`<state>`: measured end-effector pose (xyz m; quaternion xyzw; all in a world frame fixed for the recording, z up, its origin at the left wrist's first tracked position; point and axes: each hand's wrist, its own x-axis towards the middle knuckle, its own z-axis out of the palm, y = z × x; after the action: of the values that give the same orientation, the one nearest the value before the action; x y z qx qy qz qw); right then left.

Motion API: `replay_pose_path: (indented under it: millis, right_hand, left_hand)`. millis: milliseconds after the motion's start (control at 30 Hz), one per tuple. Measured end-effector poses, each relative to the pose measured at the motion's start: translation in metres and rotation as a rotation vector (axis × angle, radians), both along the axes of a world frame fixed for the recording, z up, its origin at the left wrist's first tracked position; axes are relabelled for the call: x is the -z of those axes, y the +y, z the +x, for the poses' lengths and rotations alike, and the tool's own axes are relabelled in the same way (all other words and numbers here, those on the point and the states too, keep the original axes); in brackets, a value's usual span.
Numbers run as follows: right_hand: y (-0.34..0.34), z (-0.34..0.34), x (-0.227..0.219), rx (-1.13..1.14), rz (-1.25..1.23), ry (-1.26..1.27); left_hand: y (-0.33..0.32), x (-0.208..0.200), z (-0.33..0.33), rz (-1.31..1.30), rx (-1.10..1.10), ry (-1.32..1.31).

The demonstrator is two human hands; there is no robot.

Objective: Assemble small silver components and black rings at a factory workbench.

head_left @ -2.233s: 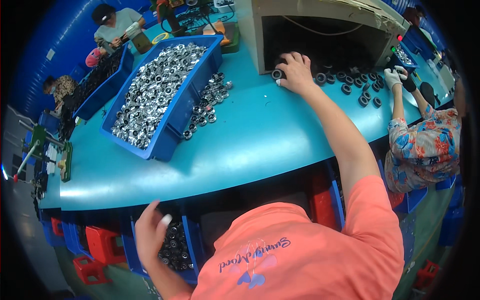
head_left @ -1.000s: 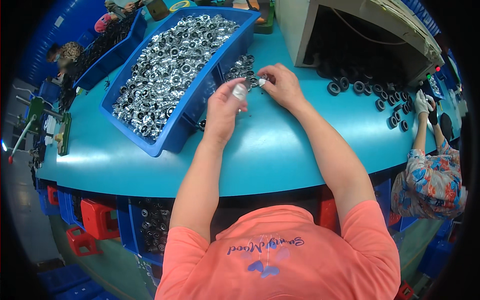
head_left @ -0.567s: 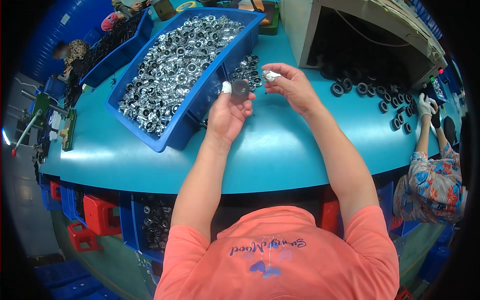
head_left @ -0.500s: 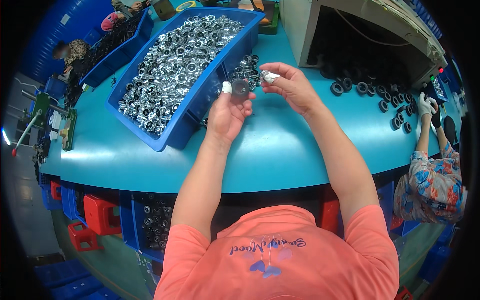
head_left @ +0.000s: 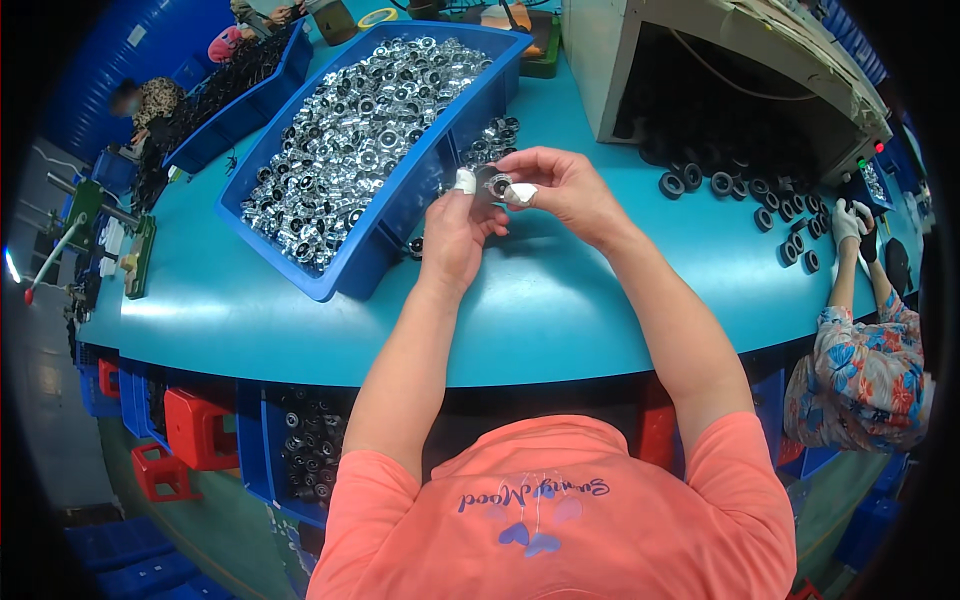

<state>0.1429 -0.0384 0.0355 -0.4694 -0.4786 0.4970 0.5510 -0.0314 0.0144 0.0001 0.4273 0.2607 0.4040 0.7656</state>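
My left hand (head_left: 455, 235) is closed on a dark ring (head_left: 484, 178), gripped between thumb and fingers. Against it, my right hand (head_left: 580, 195) pinches a small shiny wheel hub (head_left: 500, 187) with a dark centre. The two parts meet and overlap; whether one sits inside the other cannot be made out. White tape wraps both thumbs. Just left of my hands stands a large blue bin (head_left: 365, 258) heaped with similar shiny hubs (head_left: 360, 140). More loose hubs (head_left: 495, 135) lie on the table beside the bin, behind my hands.
Several black rings (head_left: 721, 184) spill from a box-like housing (head_left: 604, 90) at the right. Beyond them are a co-worker's gloved hands (head_left: 848, 222). A second blue bin (head_left: 215, 130) holds black parts. A green hand press (head_left: 142, 258) stands at the table's left.
My right hand has moved left and brought the hub against the ring in my left hand. Before, the two parts were apart. My left hand has barely shifted.
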Motion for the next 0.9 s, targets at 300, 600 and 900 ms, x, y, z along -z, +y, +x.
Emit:
replay_pose_path:
  millis: [300, 600, 900]
  right_hand:
    - [0.000, -0.003, 0.007, 0.026, 0.016, -0.016]
    - [-0.002, -0.014, 0.015, 0.177, 0.170, -0.236]
    - [-0.001, -0.006, 0.011, 0.119, 0.034, 0.027]
  left_hand:
    - [-0.001, -0.001, -0.001, 0.044, -0.009, 0.030]
    - [-0.004, 0.002, 0.000, 0.206, -0.043, 0.075]
    - [-0.005, -0.001, 0.001, 0.315, -0.050, 0.128]
